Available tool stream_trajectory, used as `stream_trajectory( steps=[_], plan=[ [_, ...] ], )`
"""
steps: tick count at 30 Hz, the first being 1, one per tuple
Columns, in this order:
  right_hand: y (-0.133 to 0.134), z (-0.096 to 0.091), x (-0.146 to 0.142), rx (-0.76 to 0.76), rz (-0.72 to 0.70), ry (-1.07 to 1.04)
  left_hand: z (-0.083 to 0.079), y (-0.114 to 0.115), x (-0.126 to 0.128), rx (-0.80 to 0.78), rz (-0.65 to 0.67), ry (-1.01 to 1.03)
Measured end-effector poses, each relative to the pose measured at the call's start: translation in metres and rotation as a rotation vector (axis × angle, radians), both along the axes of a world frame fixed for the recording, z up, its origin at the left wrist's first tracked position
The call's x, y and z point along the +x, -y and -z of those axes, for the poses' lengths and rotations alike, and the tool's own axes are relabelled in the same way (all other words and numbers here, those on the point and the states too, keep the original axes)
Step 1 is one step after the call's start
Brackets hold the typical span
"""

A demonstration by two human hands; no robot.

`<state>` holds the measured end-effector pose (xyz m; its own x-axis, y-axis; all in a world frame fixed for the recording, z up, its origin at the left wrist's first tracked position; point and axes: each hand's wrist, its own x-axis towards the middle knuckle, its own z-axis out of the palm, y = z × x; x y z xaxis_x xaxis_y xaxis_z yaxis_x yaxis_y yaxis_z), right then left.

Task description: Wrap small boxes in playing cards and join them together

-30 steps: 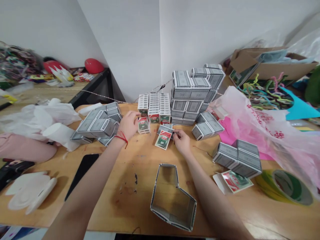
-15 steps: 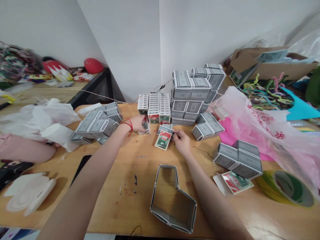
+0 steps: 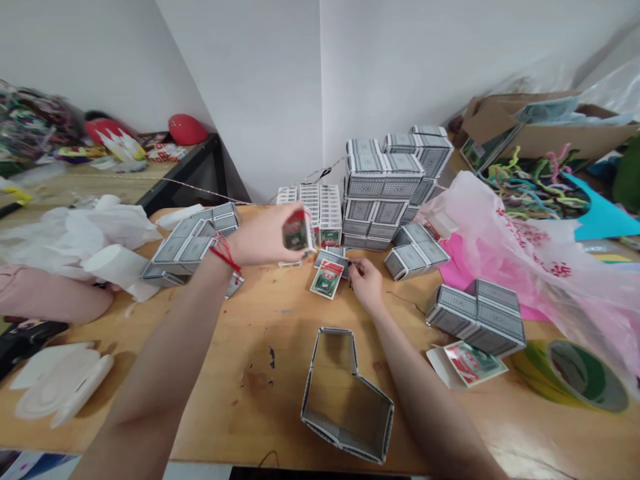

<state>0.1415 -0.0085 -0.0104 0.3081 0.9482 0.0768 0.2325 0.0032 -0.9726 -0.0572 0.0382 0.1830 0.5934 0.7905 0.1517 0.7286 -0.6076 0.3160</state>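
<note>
My left hand (image 3: 267, 235) is closed around a red and green playing card box (image 3: 297, 231), lifted over the table and blurred by motion. Behind it stand rows of upright card boxes (image 3: 330, 213), partly covered by the hand. My right hand (image 3: 367, 283) has its fingers bent together at the right end of a small piece made of grey-backed playing cards (image 3: 340, 253). Against that piece leans another red and green card box (image 3: 327, 279). Nearer to me, an open, angular ring of joined cards (image 3: 346, 423) stands on the table.
A tall stack of grey card blocks (image 3: 383, 190) rises at the back, against the wall. Other card blocks (image 3: 475, 320) lie right, beside yellow-green tape (image 3: 570, 377) and a pink plastic bag (image 3: 495, 227). On the left are more card blocks (image 3: 187, 243) and a white roll (image 3: 120, 270).
My left hand has risen from the table beside the rows of boxes, moving slightly right and toward me with a card box in it. My right hand has hardly moved.
</note>
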Motion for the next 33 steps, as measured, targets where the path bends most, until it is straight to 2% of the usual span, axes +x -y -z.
stream_trajectory(
  steps=[2, 4, 7, 9, 11, 12, 13, 15, 17, 18, 20, 22, 26, 29, 33],
  plan=[
    [0.000, -0.001, 0.000, -0.010, 0.006, -0.037, 0.021, 0.011, 0.018, -0.012, 0.251, -0.031],
    [0.000, -0.003, 0.001, -0.003, 0.011, -0.054, 0.052, 0.016, 0.034, -0.015, 0.367, -0.115],
    [-0.001, -0.003, 0.001, 0.015, 0.018, -0.071, 0.094, 0.017, 0.043, -0.033, 0.362, -0.194],
    [-0.001, -0.003, 0.000, 0.017, 0.010, -0.081, 0.108, 0.018, 0.037, -0.026, 0.312, -0.160],
    [-0.002, -0.002, 0.000, 0.017, 0.008, -0.072, 0.112, 0.022, 0.025, 0.001, 0.305, -0.059],
    [-0.002, -0.001, 0.000, 0.017, 0.011, -0.061, 0.112, 0.024, 0.019, 0.030, 0.278, 0.010],
    [-0.001, 0.000, 0.000, 0.018, 0.016, -0.046, 0.113, 0.027, 0.012, 0.080, 0.191, 0.090],
    [-0.001, 0.001, -0.001, 0.019, 0.019, -0.014, 0.119, 0.031, 0.002, 0.258, -0.192, 0.267],
    [-0.001, 0.003, -0.001, 0.023, 0.020, 0.005, 0.130, 0.031, -0.003, 0.380, -0.579, 0.332],
    [-0.001, 0.003, -0.001, 0.025, 0.020, 0.013, 0.137, 0.030, -0.003, 0.386, -0.693, 0.322],
    [-0.001, 0.004, 0.000, 0.027, 0.022, 0.030, 0.151, 0.025, -0.001, 0.321, -0.814, 0.262],
    [-0.001, 0.005, 0.000, 0.026, 0.022, 0.048, 0.163, 0.019, 0.004, 0.227, -0.886, 0.216],
    [-0.001, 0.005, 0.001, 0.019, 0.014, 0.046, 0.172, 0.008, 0.004, 0.171, -0.894, 0.212],
    [-0.001, 0.005, 0.001, 0.010, 0.005, 0.026, 0.169, 0.003, -0.008, 0.172, -0.840, 0.297],
    [-0.001, 0.005, 0.000, 0.016, 0.003, 0.034, 0.156, -0.003, -0.033, 0.078, -0.716, 0.410]
  ],
)
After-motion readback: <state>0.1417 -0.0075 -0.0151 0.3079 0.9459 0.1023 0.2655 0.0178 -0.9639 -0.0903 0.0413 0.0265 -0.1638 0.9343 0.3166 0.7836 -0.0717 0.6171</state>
